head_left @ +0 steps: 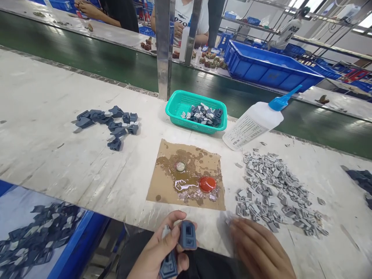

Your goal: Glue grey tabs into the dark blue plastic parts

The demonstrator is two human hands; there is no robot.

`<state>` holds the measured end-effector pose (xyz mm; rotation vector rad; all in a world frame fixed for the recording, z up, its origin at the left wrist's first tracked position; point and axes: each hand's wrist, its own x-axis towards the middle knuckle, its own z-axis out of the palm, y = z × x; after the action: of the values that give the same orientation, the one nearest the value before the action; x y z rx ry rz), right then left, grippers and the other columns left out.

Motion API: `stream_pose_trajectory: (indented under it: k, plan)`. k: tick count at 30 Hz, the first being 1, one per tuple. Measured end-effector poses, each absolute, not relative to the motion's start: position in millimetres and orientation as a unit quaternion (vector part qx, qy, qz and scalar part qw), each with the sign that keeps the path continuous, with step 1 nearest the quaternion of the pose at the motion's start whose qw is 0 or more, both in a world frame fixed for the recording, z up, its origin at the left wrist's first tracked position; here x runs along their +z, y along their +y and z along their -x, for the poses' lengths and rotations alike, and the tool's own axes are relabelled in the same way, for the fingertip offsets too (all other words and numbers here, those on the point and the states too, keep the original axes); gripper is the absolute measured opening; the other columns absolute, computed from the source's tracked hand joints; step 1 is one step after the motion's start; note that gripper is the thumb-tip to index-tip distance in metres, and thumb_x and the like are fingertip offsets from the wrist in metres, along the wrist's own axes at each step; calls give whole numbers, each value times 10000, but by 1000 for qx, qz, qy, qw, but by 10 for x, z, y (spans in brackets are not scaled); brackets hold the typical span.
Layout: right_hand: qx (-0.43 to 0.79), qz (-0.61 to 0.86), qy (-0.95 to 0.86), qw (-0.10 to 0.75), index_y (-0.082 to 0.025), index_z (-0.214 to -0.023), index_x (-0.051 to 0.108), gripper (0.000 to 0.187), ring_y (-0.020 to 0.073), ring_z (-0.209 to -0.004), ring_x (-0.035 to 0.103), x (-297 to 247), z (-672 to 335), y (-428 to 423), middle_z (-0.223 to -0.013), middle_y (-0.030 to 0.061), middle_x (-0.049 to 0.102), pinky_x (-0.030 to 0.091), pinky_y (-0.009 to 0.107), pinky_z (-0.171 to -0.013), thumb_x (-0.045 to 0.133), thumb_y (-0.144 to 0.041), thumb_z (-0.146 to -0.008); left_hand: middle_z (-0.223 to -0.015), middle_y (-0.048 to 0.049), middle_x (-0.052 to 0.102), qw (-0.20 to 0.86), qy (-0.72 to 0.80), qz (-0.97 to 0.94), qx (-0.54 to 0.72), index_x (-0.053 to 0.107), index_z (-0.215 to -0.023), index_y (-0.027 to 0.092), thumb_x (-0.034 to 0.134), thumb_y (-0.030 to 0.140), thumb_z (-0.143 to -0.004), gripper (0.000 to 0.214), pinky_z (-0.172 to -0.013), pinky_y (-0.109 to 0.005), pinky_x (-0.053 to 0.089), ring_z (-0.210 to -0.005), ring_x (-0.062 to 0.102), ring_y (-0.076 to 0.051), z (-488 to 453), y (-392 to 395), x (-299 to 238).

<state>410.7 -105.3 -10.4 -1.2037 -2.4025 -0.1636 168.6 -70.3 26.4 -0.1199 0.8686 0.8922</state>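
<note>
My left hand (158,250) is closed around dark blue-grey plastic pieces. One piece (189,241) with a rectangular hollow faces up at the fingertips, and another (169,267) shows below the thumb. A light grey bit pokes out behind the thumb. My right hand (258,248) is over the table beside a heap of small light grey plastic parts (273,186). Its fingers are bunched together and blurred, with something pale and indistinct at the tips. In front of both hands lies a cardboard sheet (165,155), wet with clear liquid, bearing a red cap-like disc (207,184) and a pale round piece (180,166).
Behind the cardboard stand a green basket (177,97) of mixed pieces and a white blue-tipped bottle (252,124), tilted in view. Dark pieces (116,126) lie left on the table. A blue bin (72,248) is lower left. Past a metal post (164,50), people sit across the green belt (116,64).
</note>
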Motion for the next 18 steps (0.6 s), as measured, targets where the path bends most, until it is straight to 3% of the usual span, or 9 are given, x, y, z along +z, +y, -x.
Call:
stream_pose_trajectory:
  k: [6,12,18]
  plan:
    - [-20,543,-799,258,-158,-930,612,164,170,-861,592,-43,-3959,-908,-931,93,609,500,291,-723,553,-289,-850,-688,-20,736,789,464,83,394,747,-684,161,898,189,-365,355,-473,-136,532,-514,636,-90,-1692,-647,318]
    - [-37,509,-818,266,-159,-844,625,109,151,-812,584,-25,-3929,-842,-847,67,631,487,278,-706,531,-213,-858,-760,-24,747,800,445,85,394,750,-753,137,904,181,-370,415,-593,-142,556,-631,671,-107,-1668,-662,333]
    - [-55,497,-824,267,-171,-843,639,105,164,-798,579,17,-3901,-813,-842,59,657,481,301,-706,534,-172,-846,-551,19,653,760,479,-76,433,728,-763,203,840,370,-526,311,-441,-118,401,-420,551,-47,-1676,-775,218]
